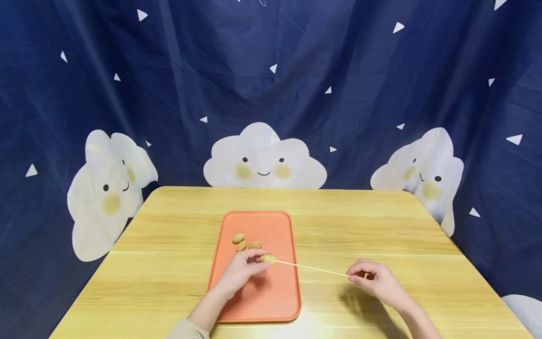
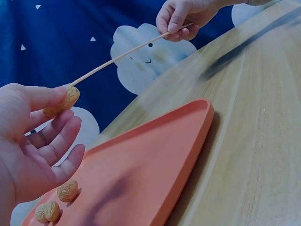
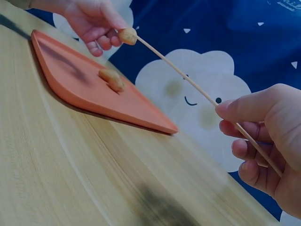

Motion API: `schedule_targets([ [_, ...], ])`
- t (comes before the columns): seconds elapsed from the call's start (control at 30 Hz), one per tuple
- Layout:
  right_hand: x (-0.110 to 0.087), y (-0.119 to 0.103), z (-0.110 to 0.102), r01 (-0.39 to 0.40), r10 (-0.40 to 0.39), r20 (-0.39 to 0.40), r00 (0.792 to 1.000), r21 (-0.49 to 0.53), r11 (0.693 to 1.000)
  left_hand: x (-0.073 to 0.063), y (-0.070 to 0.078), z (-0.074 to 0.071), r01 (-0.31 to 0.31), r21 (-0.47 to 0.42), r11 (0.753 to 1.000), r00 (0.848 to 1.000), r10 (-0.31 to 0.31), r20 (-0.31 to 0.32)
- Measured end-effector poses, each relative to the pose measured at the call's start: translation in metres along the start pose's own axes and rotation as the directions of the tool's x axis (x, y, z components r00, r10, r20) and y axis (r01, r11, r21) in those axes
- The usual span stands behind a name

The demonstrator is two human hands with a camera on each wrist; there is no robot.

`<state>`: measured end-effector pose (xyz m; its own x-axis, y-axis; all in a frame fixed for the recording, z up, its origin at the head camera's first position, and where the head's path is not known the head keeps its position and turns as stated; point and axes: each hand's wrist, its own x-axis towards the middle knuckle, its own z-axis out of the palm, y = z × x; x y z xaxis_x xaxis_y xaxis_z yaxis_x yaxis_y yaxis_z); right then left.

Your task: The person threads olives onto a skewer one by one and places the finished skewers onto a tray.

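Note:
My left hand pinches an unshelled peanut between thumb and fingertips, above the orange tray. A thin wooden skewer runs from the peanut's right end across to my right hand. There, thumb and forefinger grip the stick near its far end, over the bare wood to the right of the tray. In the left wrist view the skewer's tip meets the held peanut beside my thumb. The right wrist view shows the rear end of the skewer lying across my right palm.
Several more peanuts lie at the upper left of the orange tray, which has a low raised rim. It stands on a wooden table. Behind hangs a dark blue curtain with clouds and triangles.

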<state>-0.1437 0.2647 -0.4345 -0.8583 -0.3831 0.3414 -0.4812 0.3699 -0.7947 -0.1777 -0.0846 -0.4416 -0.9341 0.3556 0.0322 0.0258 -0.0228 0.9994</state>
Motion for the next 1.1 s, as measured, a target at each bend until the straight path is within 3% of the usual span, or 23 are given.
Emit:
schedule_targets([
  [0.43,-0.0001,-0.0007,-0.0012,0.005,-0.005,-0.003,1.0,0.091,0.996,-0.0025,0.0041,0.0032,-0.028,0.041,0.999,0.999,0.029,-0.035],
  [0.77,0.0031,-0.0016,0.0013,-0.039,0.032,0.044,0.999,0.183,0.982,-0.0046,0.0087,0.0016,-0.061,0.049,0.997,0.998,0.061,0.003],
  [1.1,0.005,-0.0018,0.0027,-0.012,0.005,0.037,0.999,0.19,0.982,-0.0055,0.0065,0.0045,-0.07,0.049,0.996,0.998,0.069,0.014],
])
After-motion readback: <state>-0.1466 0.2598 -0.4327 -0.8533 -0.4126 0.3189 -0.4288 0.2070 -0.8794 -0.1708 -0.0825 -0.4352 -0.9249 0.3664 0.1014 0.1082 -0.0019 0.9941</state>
